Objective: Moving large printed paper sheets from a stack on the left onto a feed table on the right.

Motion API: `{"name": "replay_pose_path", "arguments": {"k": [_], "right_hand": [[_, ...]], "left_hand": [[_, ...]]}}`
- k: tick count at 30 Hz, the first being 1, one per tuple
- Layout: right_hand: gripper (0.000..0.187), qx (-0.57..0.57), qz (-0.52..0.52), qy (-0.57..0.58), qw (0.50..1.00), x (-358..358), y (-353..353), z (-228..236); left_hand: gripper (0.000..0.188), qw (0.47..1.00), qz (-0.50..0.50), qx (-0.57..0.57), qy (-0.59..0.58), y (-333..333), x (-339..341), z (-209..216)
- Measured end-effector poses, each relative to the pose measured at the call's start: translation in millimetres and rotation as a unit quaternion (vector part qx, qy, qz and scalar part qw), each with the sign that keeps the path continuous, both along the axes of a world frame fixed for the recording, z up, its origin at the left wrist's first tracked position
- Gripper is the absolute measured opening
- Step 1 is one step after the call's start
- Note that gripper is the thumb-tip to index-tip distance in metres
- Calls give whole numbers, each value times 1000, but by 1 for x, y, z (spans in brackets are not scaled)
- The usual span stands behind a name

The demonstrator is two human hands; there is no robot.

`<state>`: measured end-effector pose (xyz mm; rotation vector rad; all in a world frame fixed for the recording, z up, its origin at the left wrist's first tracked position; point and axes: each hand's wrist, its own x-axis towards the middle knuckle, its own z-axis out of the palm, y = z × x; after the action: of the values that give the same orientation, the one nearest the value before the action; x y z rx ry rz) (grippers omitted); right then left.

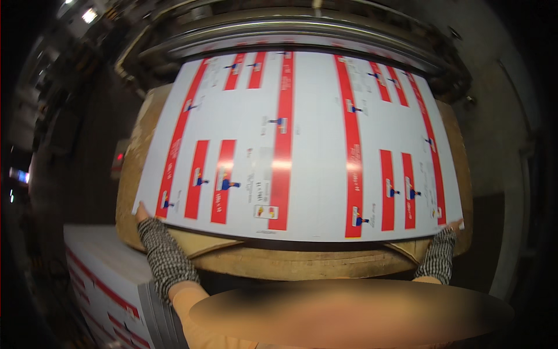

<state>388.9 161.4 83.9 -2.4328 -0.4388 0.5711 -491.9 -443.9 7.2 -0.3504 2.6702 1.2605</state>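
Note:
A large white printed sheet (317,145) with red bands and small blue figures lies spread in front of me. Its far edge meets the metal roller (302,26) of a machine. My left hand (141,213) grips the near left corner, and my right hand (457,224) grips the near right corner. Most of the fingers of both hands are hidden by the sheet and the checked sleeve covers. Beneath the sheet is a worn wooden table (290,263) with a rounded front edge.
At the lower left stands a stack of similar printed sheets (104,256). A small red light (120,156) glows left of the table. Grey floor (511,174) shows on the right. A blurred oval covers the bottom of the view.

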Motion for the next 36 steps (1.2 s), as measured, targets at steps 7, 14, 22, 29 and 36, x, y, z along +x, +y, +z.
{"name": "replay_pose_path", "arguments": {"k": [7, 14, 22, 29, 36], "right_hand": [[86, 26, -64, -16, 997, 3, 6, -14], [96, -8, -22, -99, 995, 187, 45, -89], [87, -8, 5, -1, 1000, 0, 18, -42], [86, 114, -43, -3, 992, -5, -12, 4], [81, -12, -23, -141, 990, -19, -5, 0]], "left_hand": [[55, 997, 50, -22, -63, 65, 36, 17], [51, 938, 49, 326, -105, 49, 33, -3], [59, 981, 152, 125, -6, 20, 56, 21], [53, 987, 65, -126, 70, 102, 118, 75], [84, 727, -197, 272, -599, 206, 381, 88]]}}
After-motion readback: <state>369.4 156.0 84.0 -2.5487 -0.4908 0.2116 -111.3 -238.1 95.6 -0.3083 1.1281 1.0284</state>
